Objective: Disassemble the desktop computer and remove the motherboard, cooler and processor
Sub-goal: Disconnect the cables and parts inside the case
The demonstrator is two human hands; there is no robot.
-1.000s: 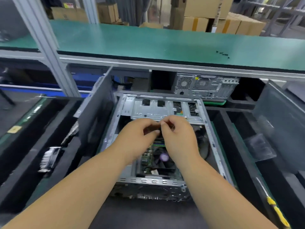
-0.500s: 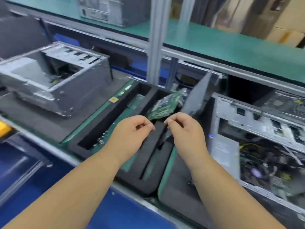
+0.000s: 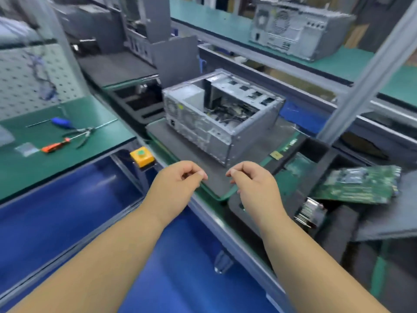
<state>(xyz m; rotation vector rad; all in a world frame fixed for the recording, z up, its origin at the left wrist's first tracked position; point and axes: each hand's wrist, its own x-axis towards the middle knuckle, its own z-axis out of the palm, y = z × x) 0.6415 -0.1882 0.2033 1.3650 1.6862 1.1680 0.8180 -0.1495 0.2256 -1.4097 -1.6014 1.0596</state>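
Computer case [image 3: 222, 114] sits open on a dark pad [image 3: 180, 143], just beyond both hands; loose cables show inside the open top, and a vent grille faces the left. Left hand [image 3: 174, 188] hovers in front of the pad's near edge, fingers curled with thumb against fingertips. Right hand [image 3: 252, 184] hovers beside it, apart from it, curled the same way. Whether either pinches some small item cannot be told; nothing is visible between the fingers. Neither hand touches the case.

Motherboard [image 3: 358, 184] lies tilted to the right, resting across a black foam tray [image 3: 338, 222]. A finned metal cooler [image 3: 311, 213] sits just below the board's near left corner.

A yellow button box [image 3: 142, 155] is mounted at the bench edge, left of the pad. Further left, a green mat [image 3: 56, 154] carries a blue-handled screwdriver [image 3: 61, 122], pliers [image 3: 83, 134] and an orange-handled screwdriver [image 3: 55, 146]. A second case [image 3: 295, 28] stands on the upper green shelf [image 3: 361, 62] behind.
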